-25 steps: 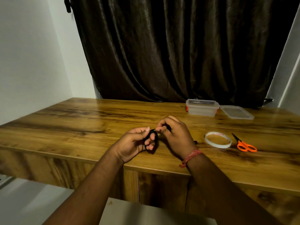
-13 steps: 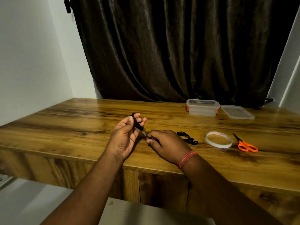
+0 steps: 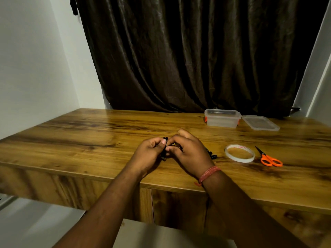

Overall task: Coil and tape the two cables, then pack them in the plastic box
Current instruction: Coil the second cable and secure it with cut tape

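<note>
two hands (image 3: 168, 151) pinching one black cable (image 3: 164, 149), mid-coiling; second cable (image 3: 212, 155) on desk (image 3: 89, 140), tape (image 3: 240, 155) untouched, box (image 3: 222, 120) open.

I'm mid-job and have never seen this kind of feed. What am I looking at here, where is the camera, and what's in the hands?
There is no machine: a person works with two bare hands. The single camera sits on their head, looking forward and down.

On the wooden table lie a roll of clear tape, orange-handled scissors, an open plastic box and its lid beside it. A second black cable peeks out behind the right wrist.

The left hand and right hand meet over the table, both pinching a small black coiled cable. Most of it is hidden by the fingers.
</note>
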